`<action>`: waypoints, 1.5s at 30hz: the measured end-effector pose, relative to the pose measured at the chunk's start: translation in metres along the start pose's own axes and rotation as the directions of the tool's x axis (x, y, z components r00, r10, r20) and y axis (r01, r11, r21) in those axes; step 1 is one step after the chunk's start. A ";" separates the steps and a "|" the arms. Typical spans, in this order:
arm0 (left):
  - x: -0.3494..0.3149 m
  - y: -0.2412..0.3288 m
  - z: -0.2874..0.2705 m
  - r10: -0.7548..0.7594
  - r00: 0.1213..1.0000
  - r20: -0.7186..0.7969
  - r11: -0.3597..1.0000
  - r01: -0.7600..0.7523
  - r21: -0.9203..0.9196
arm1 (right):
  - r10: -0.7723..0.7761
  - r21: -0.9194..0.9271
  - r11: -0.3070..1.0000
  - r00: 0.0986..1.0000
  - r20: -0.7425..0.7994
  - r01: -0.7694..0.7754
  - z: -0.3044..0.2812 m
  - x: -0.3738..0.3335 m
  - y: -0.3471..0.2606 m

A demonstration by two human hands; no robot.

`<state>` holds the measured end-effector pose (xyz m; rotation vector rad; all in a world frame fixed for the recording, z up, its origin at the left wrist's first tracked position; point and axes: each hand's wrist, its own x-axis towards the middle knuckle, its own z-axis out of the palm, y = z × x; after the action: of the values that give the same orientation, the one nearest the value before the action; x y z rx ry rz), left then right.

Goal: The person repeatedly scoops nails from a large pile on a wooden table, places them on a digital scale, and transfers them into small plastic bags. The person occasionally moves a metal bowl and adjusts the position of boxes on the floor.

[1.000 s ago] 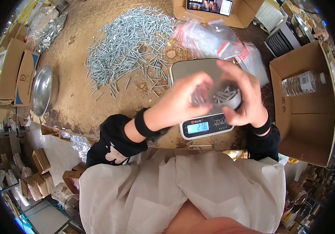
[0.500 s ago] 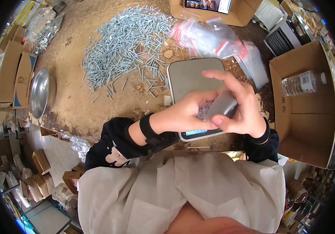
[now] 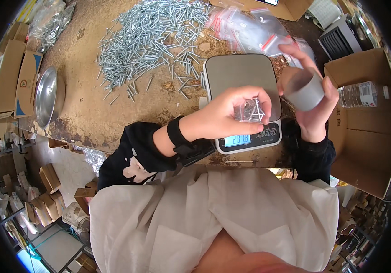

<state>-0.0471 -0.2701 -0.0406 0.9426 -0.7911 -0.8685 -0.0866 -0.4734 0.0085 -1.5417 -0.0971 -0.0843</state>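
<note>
The left hand (image 3: pixel 229 113) grips a small plastic bag (image 3: pixel 247 112) of screws (image 3: pixel 258 114) between its curled fingers, above the scale (image 3: pixel 238 70). The right hand (image 3: pixel 316 119) holds a grey cup (image 3: pixel 308 94), apart from the bag.

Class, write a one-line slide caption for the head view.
Left hand holds a clear bag of screws over a digital scale; right hand holds a grey cup.

A shiny metal bowl (image 3: pixel 46 98) sits at the left of the worn surface (image 3: pixel 84 116), near a cardboard box (image 3: pixel 28 84) with blue markings. At the right, an open carton (image 3: pixel 364 150) holds a clear bottle (image 3: pixel 358 94), with a grey device (image 3: pixel 341 40) just behind.
</note>
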 end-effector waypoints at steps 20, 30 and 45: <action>-0.002 -0.005 -0.008 0.130 0.985 -0.115 0.989 -0.120 0.084 | -0.413 -0.654 0.311 0.718 0.560 0.689 0.015 0.001 -0.015; -0.003 0.001 -0.002 0.091 0.989 -0.114 0.995 -0.087 0.040 | -0.423 -0.587 0.381 0.700 0.575 0.714 0.017 -0.005 -0.011; -0.002 -0.003 -0.007 0.155 0.974 -0.164 0.985 -0.140 0.099 | -0.378 -0.760 0.455 0.874 0.307 0.464 -0.020 0.000 -0.022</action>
<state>-0.0428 -0.2666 -0.0463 1.0074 -0.7448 -0.6191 -0.0886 -0.4944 0.0298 -2.4500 -0.6046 -0.5284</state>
